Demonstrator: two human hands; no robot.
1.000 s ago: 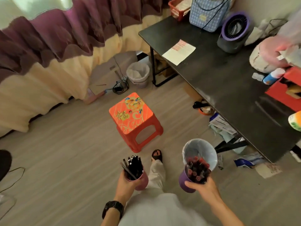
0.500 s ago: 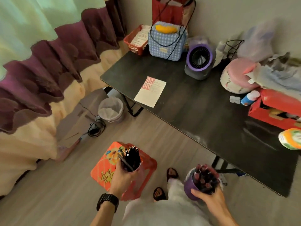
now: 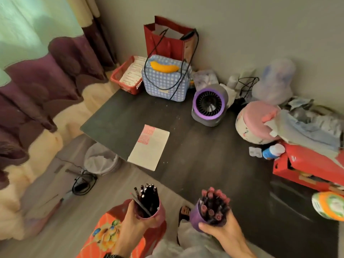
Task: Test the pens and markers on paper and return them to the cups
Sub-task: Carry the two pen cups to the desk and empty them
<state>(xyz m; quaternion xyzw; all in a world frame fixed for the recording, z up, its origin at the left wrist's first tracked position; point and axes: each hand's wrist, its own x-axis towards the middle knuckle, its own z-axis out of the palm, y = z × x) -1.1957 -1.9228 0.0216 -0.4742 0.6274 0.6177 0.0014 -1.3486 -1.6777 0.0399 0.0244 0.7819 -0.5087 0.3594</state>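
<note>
My left hand [image 3: 133, 223] grips a pink cup [image 3: 158, 214] packed with several black pens [image 3: 148, 197]. My right hand [image 3: 223, 232] grips a purple cup [image 3: 195, 217] packed with several red-capped markers [image 3: 214, 203]. Both cups are held upright in the air at the near edge of the dark table [image 3: 195, 146]. A sheet of paper [image 3: 149, 147] with red scribbles at its top lies near the table's left edge, ahead of the cups.
On the table's far side stand a red basket [image 3: 123, 77], a blue checked bag [image 3: 165, 80], a purple fan [image 3: 209, 105] and a pink round box [image 3: 255, 121]. A red box [image 3: 309, 168] lies at right. An orange stool [image 3: 104, 237] and a white bin [image 3: 100, 159] are on the floor.
I have stepped closer to the table and the view has tilted up. Both cups have come forward with my hands to the table's near edge; the stool is now beneath my left hand.
</note>
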